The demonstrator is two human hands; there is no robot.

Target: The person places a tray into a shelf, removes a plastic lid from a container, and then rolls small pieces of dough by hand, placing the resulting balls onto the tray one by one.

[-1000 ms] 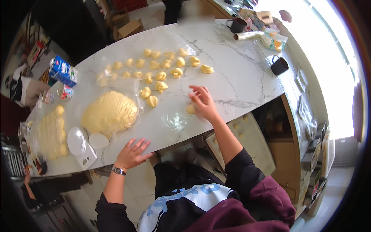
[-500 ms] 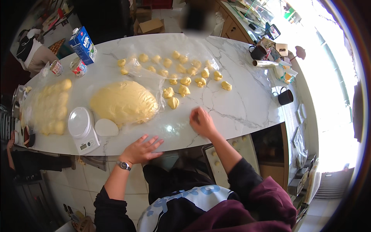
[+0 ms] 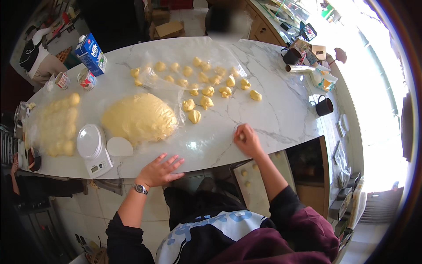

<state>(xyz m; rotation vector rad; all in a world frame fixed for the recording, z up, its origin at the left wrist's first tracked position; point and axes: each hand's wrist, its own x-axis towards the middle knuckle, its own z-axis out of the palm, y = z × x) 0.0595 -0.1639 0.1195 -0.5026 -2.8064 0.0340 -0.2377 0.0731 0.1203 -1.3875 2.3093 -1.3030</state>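
Note:
My right hand (image 3: 247, 141) is curled low over the marble table, right of centre. A bit of pale yellow shows inside its fingers, a dough ball (image 3: 241, 137) mostly hidden by them. At the front edge my left hand (image 3: 160, 170) rests with fingers spread, holding nothing. Beyond the hands lies a big mound of yellow dough (image 3: 138, 116) under clear plastic. Several small dough pieces (image 3: 206, 102) lie to its right, and those farther back are partly covered by a plastic sheet (image 3: 176, 86). Beside the mound are a white kitchen scale (image 3: 94, 149) and a white dough scraper (image 3: 119, 147).
Plastic covers rows of dough balls (image 3: 57, 123) at the left. A milk carton (image 3: 91, 55) and two cans (image 3: 86, 79) stand behind them. Dark mugs (image 3: 324, 106) are at the right. Below the table edge is a tray (image 3: 263, 185) with dough balls. Another person (image 3: 41, 57) is at far left.
My right hand has moved right and slightly nearer the table's front edge, still curled. My left hand has stayed in place. The person at far left has shifted.

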